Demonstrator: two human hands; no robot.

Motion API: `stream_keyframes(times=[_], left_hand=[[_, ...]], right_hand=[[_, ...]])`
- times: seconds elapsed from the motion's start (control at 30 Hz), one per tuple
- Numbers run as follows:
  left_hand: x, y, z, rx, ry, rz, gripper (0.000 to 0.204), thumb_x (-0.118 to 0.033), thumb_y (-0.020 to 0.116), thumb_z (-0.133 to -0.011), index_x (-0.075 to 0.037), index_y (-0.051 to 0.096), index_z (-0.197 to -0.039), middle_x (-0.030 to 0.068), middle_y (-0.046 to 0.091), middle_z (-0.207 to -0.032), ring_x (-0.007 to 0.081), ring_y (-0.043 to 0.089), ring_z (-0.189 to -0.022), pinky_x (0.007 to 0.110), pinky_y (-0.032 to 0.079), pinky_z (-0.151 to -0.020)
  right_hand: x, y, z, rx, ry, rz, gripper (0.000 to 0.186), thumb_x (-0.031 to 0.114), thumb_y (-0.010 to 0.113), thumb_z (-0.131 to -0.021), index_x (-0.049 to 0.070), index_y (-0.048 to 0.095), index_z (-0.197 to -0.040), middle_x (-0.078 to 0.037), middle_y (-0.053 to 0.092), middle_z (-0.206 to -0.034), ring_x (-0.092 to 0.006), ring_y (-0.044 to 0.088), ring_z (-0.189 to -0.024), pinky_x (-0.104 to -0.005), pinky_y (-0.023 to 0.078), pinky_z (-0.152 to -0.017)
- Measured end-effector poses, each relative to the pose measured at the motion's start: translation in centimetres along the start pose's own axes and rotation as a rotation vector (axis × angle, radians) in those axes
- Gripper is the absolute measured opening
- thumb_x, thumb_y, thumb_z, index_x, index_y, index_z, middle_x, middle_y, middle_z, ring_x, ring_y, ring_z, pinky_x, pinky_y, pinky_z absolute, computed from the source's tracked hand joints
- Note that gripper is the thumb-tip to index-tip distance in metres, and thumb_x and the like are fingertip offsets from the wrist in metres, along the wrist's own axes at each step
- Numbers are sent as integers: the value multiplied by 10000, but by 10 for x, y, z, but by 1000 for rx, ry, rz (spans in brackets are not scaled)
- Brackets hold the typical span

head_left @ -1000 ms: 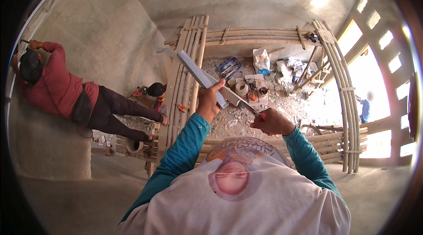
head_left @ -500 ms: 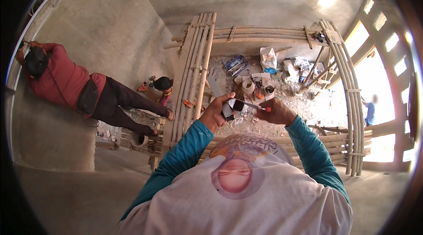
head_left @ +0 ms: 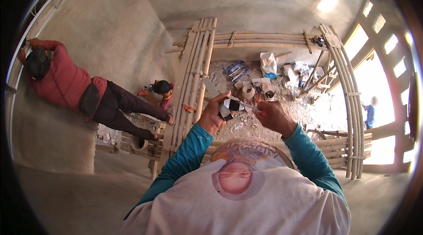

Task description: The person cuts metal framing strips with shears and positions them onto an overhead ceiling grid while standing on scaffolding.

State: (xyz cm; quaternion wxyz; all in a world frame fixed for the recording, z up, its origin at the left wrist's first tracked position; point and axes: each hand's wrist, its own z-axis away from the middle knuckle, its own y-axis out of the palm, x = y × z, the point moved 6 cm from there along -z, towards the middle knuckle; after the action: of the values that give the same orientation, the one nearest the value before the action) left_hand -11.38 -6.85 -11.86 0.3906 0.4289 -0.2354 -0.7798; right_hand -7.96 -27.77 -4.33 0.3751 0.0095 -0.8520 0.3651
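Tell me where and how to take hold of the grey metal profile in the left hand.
I'd grip the grey metal profile by the straight length jutting beyond the left hand, coming from the far side and pinching its long edges: that part is bare, while an open end faces the right hand and its red-handled tool.

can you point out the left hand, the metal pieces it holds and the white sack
Left hand [head_left: 212, 113]: head view, on the middle of the hand.
Metal pieces [head_left: 211, 87]: head view, on the flat grey length beyond the hand.
White sack [head_left: 267, 64]: head view, on its side, above the blue part.
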Motion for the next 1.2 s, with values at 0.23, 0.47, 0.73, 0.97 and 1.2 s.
stream_keyframes(times=[0.23,0.47,0.73,0.97,1.2], left_hand=[[2,-8,-5,-88,9,56,192,-173,759,-921,-67,600,-933,131,705,-867,245,738,-760,337,648,-624],[-11,9,-17,104,122,196,282,-146,756,-916,-8,604,-1110,165,695,-1066,284,708,-994,387,600,-918],[-15,37,-9,125,191,183,369,-140,761,-935,-112,591,-1261,45,634,-1285,279,569,-1276,542,475,-1076],[-15,83,-14,88,281,99,395,-96,769,-919,-198,610,-1266,-31,600,-1414,230,576,-1260,494,470,-1031],[-8,113,-14,198,390,140,372,-72,770,-914,-189,618,-1233,-39,641,-1341,195,594,-1214,481,491,-1009]], right_hand=[[42,-24,-6,-98,-52,-24,189,150,777,-887,47,648,-795,-170,613,-669,-341,618,-573,-426,472,-527],[-9,-13,15,-68,261,-100,143,129,746,-939,20,660,-907,-100,591,-673,-163,611,-608,-367,485,-550],[-58,2,70,-324,591,-785,175,71,712,-958,7,614,-1089,-17,636,-881,-89,614,-764,-263,525,-661],[-51,7,73,-412,578,-583,294,152,741,-932,2,620,-1154,-30,607,-855,-106,552,-785,-293,495,-689],[-56,4,52,-532,562,-426,262,189,735,-921,2,601,-1047,-148,633,-848,-260,596,-739,-406,498,-683]])
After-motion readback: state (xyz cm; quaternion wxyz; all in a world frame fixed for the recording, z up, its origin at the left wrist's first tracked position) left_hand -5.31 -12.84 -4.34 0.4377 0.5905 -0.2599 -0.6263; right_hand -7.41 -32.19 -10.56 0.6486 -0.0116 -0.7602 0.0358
